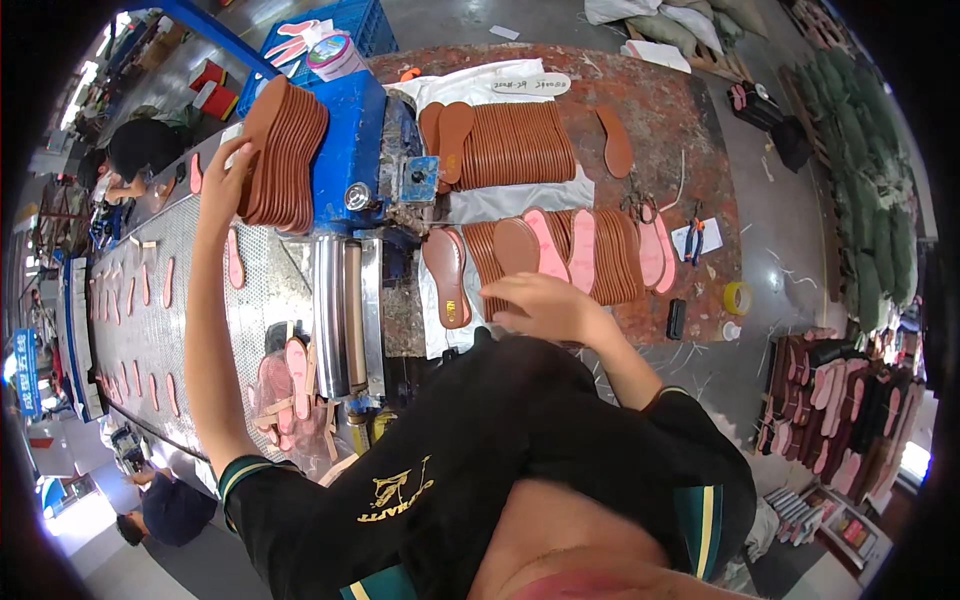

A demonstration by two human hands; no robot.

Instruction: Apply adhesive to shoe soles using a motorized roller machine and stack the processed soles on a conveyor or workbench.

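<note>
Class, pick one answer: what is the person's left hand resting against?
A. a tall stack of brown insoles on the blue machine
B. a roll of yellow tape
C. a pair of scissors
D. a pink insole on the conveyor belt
A: the left hand is stretched out and pressed against the side of the stack of brown insoles on the blue machine.

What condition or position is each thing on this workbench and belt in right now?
Left hand: raised, gripping a stack.
Stack of brown soles: held on edge against the blue machine.
Right hand: resting on the fanned row of soles.
Upper row of soles: lying overlapped.
Conveyor belt: carrying single pink soles.
</note>
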